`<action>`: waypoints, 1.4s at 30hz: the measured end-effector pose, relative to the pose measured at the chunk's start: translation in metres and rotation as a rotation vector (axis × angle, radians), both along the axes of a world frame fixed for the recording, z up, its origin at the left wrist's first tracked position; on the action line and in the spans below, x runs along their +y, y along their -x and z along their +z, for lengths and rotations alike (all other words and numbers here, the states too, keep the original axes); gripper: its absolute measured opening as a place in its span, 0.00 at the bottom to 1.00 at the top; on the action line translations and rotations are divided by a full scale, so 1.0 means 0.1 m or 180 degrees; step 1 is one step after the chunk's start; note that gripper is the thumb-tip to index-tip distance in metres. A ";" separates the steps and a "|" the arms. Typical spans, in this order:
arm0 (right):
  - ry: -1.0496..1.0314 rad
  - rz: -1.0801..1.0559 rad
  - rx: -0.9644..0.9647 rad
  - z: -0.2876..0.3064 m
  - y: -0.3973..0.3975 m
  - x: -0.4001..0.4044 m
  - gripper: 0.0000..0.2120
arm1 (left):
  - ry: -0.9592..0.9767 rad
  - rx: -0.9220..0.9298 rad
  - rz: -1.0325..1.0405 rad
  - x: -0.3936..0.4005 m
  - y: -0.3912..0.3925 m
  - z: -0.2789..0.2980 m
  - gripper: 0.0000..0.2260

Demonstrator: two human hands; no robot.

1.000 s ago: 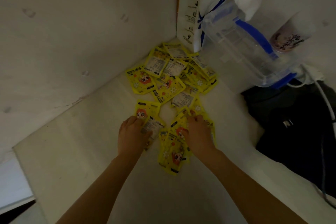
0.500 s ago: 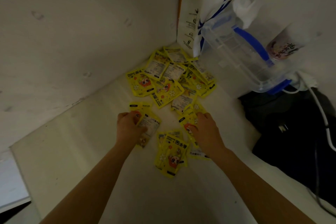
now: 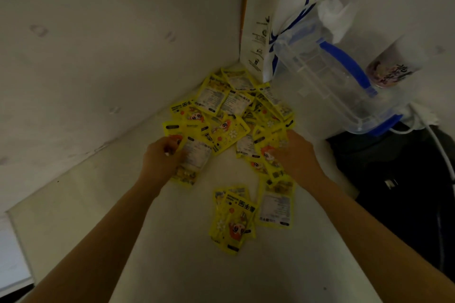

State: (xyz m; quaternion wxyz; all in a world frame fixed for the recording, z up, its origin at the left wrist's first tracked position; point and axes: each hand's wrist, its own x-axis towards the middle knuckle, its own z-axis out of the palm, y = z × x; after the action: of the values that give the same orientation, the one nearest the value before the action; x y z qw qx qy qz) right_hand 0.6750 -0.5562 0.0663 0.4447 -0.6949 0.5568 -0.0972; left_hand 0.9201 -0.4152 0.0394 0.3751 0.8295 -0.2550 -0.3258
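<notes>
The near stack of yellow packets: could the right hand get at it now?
Probably yes. The near stack lies uncovered on the table, close to the right hand, with nothing tall between them.

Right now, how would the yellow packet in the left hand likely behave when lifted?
The yellow packet gripped by the left hand looks thin and flat, so probably light and somewhat floppy. Its film looks smooth, so it may slip against the other packets.
</notes>
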 end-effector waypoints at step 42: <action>-0.0380 0.0557 0.0310 -0.33 -0.30 -0.10 0.27 | -0.0509 -0.1132 -0.0953 -0.24 -0.02 -0.15 0.07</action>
State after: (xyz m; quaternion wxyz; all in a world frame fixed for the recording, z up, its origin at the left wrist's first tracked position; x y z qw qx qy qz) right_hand 0.7048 -0.5661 0.0333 0.4644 -0.7170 0.5198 0.0092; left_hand 0.9217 -0.4396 0.0239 0.2050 0.8539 -0.4105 -0.2457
